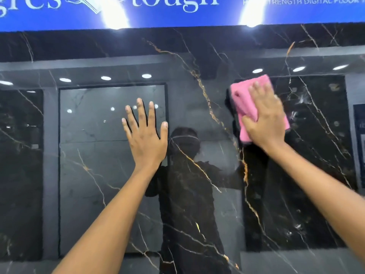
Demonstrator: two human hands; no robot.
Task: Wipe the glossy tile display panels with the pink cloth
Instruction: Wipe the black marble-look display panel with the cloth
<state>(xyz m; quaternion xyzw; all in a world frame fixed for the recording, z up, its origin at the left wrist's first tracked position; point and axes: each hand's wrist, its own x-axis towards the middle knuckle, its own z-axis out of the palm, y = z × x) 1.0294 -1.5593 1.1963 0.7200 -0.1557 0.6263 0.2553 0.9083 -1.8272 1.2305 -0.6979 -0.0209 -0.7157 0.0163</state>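
Here the right hand [265, 117] presses the folded pink cloth [247, 103] flat against the upper right of the glossy black marble-veined panel [197, 194], thumb pinching a fold, while the left hand [145, 135], fingers straight and spread, rests on the panel's middle, below the blue sign [177, 14]

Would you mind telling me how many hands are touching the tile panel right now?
2. The left hand rests flat with fingers spread near the panel's middle; the right hand presses the pink cloth against it, higher and further right.
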